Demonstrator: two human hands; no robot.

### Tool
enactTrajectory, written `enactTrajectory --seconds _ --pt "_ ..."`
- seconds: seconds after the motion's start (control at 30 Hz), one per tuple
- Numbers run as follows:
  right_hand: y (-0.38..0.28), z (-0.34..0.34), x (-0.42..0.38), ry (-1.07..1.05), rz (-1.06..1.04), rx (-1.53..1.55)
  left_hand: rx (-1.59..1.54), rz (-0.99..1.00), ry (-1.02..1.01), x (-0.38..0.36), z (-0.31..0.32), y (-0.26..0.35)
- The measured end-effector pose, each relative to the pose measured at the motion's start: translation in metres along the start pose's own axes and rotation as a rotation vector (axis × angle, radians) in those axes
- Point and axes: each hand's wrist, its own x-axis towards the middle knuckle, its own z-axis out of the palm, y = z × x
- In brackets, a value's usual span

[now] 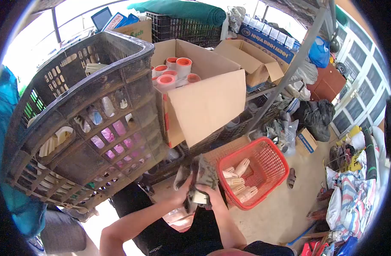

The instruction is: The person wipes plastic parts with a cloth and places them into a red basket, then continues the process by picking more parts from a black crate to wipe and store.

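Observation:
My left hand point(184, 192) and my right hand point(207, 194) are close together in front of my body. Both are closed around a grey patterned cloth point(200, 170). A cream plastic piece point(199, 197) shows from the cloth between them, against the fingers of my right hand; most of its shape is covered. Just right of my hands stands a red plastic basket point(267, 187), holding several cream slotted plastic pieces point(242, 167) with pronged ends.
A large black crate point(140, 102) with assorted parts rises at the left. Beside it, an open cardboard box point(208, 109) holds white tubes with orange-red ends point(184, 66). A metal post point(289, 64) slants at the right. Bags point(347, 192) and a sandal point(291, 178) lie on the floor.

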Motion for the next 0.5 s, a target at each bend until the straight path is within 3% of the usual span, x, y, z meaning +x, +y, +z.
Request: enactTrajectory --seconds 0.03,0.1,0.17,0.23,0.27,0.3,0.4,0.5 --pt "0.004 0.002 0.005 -0.022 -0.048 -0.067 -0.319 -0.258 0.077 0.008 0.005 0.006" --pt "0.015 0.004 0.013 0.041 -0.107 -0.109 -0.334 -0.268 0.125 0.008 0.015 0.006" --pt "0.023 0.006 0.014 0.105 -0.164 -0.155 -0.036 -0.088 0.261 0.012 0.016 -0.012" --pt "0.025 0.008 0.011 0.301 -0.448 -0.863 -0.098 -0.176 0.200 0.001 0.024 0.012" --pt "0.023 0.005 0.010 0.306 -0.413 -1.097 0.035 -0.140 0.272 0.003 0.019 0.006" --pt "0.027 0.005 0.010 0.302 -0.414 -1.100 0.169 -0.104 0.343 0.002 0.019 0.011" --pt "0.048 0.020 0.001 0.092 -0.338 -0.270 0.340 -0.027 0.395 -0.005 0.022 0.027" --pt "0.082 0.016 -0.007 0.054 -0.487 -0.514 0.406 -0.005 0.452 0.001 0.009 0.012"
